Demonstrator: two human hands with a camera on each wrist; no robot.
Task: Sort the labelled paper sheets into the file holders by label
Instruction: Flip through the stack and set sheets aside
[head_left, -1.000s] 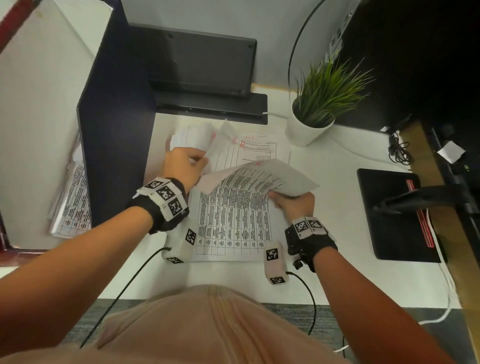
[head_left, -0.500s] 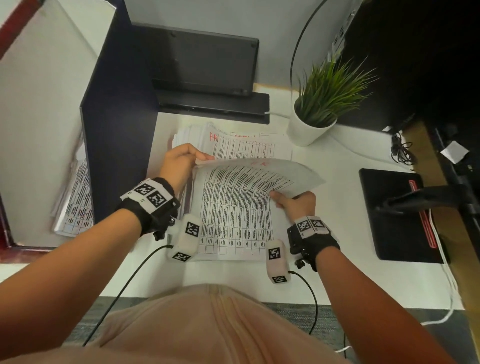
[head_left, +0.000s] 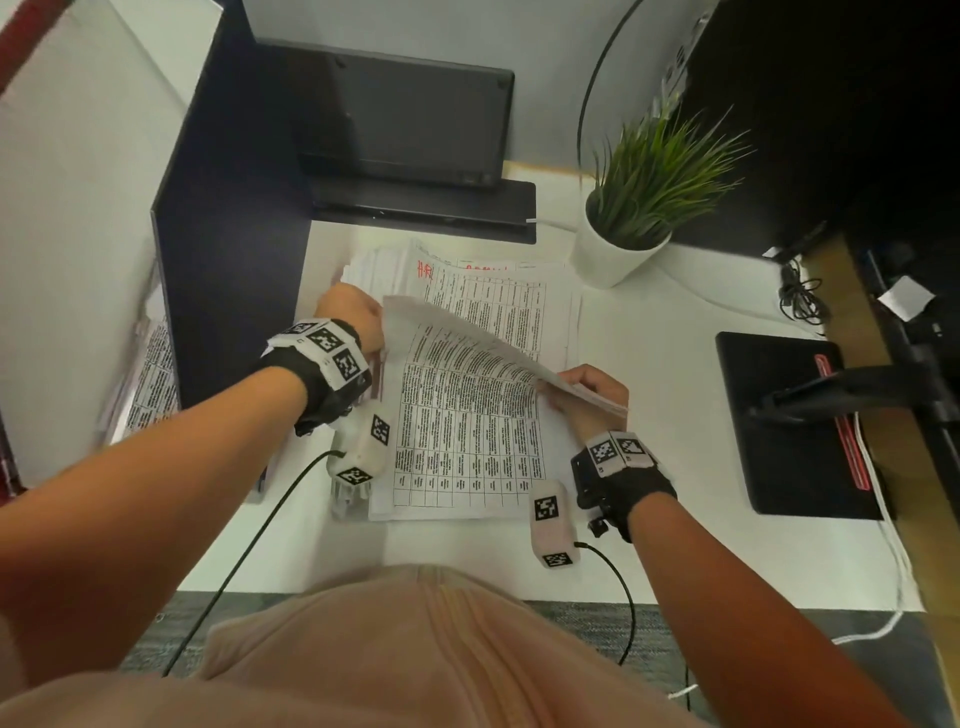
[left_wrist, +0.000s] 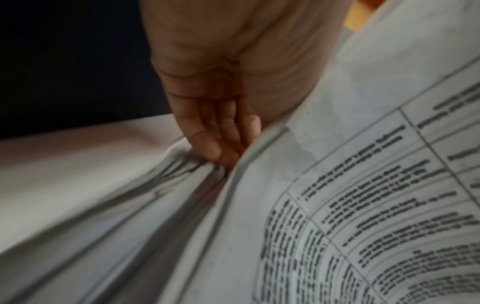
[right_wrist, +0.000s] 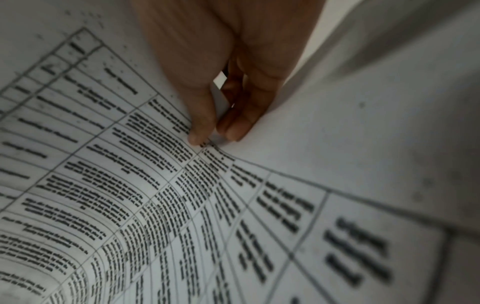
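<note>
I hold one printed table sheet (head_left: 467, 340) above the near paper stack (head_left: 467, 447) on the white desk (head_left: 649, 364). My left hand (head_left: 353, 314) grips its raised far-left corner. My right hand (head_left: 582, 389) pinches its right edge. In the left wrist view the left hand (left_wrist: 215, 144) has its fingers tucked under the lifted sheet (left_wrist: 350, 123), against the stack's edges. The right hand (right_wrist: 215, 133) pinches the sheet (right_wrist: 363, 144) between thumb and fingers in the right wrist view. A second pile (head_left: 498, 296) with red marks lies further back. The dark blue file holder (head_left: 228, 249) stands at left, with sheets (head_left: 150, 379) beyond it.
A potted plant (head_left: 639, 208) stands at the back right. A black device (head_left: 405, 119) sits on a black base behind the piles. A black pad (head_left: 789, 421) and cables (head_left: 800, 296) lie at the right. A white panel (head_left: 78, 208) rises at far left.
My left hand left the far pile and took the lifted sheet's left corner. The sheet now tilts up at the left, while the right hand keeps its pinch.
</note>
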